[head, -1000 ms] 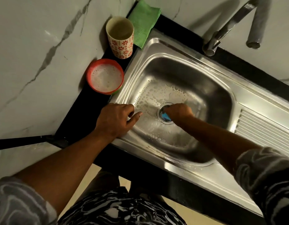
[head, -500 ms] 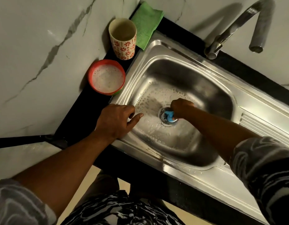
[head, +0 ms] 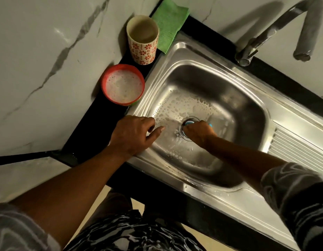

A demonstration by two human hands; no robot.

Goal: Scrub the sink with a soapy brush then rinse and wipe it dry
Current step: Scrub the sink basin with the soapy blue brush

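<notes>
A pale marble-veined wall [head: 39, 51] fills the upper left and wraps behind a narrow black desk [head: 95, 127], into which a stainless steel sink [head: 247, 98] is set at a slant across the view. The sink's ribbed drainboard [head: 298, 151] runs off to the right. A curved metal faucet [head: 265, 33] rises from the back edge, its spout hanging over the far right of the basin. The person's two bare forearms reach in from below, with patterned sleeves at the bottom corners. A folded green cloth [head: 169, 20] lies on the desk in the far corner, touching the sink's back rim. Just beside it stands an upright cup [head: 142, 46] with red flower print. Nearer along the desk sits a red bowl [head: 103, 86] of foamy soapy water, close against the sink's left rim. The left hand [head: 131, 134] rests on the sink's near-left rim, its fingers loosely bent together over the edge and the thumb pointing into the basin; it holds nothing. The right hand [head: 198, 132] is down at the basin floor, fingers curled tight round a blue brush [head: 188, 122] that is mostly hidden under the knuckles. The brush is pressed at the drain [head: 181, 132], with soap bubbles [head: 175, 109] spread over the wet steel around it.
</notes>
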